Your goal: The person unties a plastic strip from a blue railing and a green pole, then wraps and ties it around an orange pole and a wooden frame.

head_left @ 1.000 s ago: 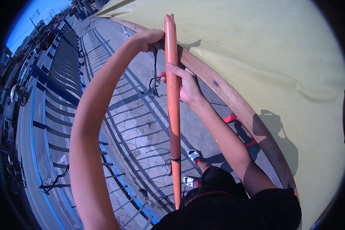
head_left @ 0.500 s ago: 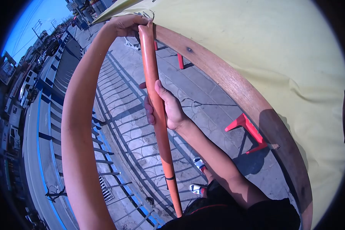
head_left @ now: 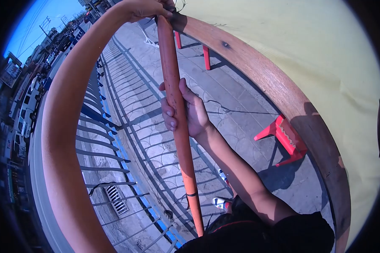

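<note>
An orange pole [head_left: 171, 78] slants down the middle of the view, with a dark band tied round its lower part. My right hand [head_left: 185, 109] is wrapped round its middle. At the pole's top, where it meets the end of a wooden plank [head_left: 257, 69], my left hand [head_left: 150, 9] is closed with its fingers bent over the joint. Thin dark strands [head_left: 180, 5] stick out beside those fingers. Exactly what the left fingers pinch is hidden. Yellow cloth [head_left: 308, 38] stretches along the far side of the plank.
Below the plank a red plastic stool [head_left: 285, 137] and several red legs show on the paved walkway [head_left: 223, 84]. A railing with grey bars and blue parts [head_left: 99, 114] runs at left, beside a road with vehicles. A metal drain grate [head_left: 116, 199] lies at lower left.
The view has shifted, so the plank and stool sit further right. My left hand has come further over the pole's top, which now lies in shade. My right hand keeps its grip.
</note>
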Demonstrator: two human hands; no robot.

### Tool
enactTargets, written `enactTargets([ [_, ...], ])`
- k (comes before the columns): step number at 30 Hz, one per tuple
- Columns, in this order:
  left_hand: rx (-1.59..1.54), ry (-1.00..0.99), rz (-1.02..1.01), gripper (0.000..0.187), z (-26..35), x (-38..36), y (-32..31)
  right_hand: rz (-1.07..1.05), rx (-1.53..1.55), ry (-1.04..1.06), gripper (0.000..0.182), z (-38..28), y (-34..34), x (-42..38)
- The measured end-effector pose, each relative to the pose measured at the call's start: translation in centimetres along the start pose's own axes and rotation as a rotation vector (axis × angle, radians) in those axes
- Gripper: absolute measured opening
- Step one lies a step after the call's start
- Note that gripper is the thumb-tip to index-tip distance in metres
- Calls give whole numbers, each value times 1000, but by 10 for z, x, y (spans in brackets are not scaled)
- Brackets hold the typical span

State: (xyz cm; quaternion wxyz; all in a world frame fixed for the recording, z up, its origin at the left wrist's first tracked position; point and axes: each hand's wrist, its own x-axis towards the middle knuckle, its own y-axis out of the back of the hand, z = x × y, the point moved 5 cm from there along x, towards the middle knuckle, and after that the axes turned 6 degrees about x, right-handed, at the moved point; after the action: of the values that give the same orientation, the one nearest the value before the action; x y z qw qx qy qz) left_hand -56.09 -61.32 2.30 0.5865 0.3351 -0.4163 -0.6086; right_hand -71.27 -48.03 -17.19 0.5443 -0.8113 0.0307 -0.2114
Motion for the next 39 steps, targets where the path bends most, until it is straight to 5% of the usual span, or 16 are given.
enactTargets([
  [4, 129, 25, 47, 26, 16, -9, -1, 19, -76, 21, 58, -3, 1, -2],
  [8, 190, 87, -180, 22, 22, -17, 5, 99, -150, -24, 56, -7, 3, -4],
  [10, 592, 90, -50, 23, 51, -29, 4, 67, -204, -39, 56, -10, 3, -3],
  [16, 870, 83, 263, 21, 57, -79, -12, 111, -348, 13, 52, -16, -3, -5],
  [20, 823, -92, 448, 23, 76, -123, -27, 114, -459, 0, 46, -15, -8, -2],
  [23, 675, 127, 400, 27, 68, -138, -24, 133, -577, -10, 45, -17, -6, -3],
  [36, 535, 112, 565, 25, 71, -190, -54, 132, -639, 126, 40, 9, -17, 7],
  [39, 475, 131, 604, 24, 74, -190, -58, 233, -797, 438, 57, -37, -24, 8],
])
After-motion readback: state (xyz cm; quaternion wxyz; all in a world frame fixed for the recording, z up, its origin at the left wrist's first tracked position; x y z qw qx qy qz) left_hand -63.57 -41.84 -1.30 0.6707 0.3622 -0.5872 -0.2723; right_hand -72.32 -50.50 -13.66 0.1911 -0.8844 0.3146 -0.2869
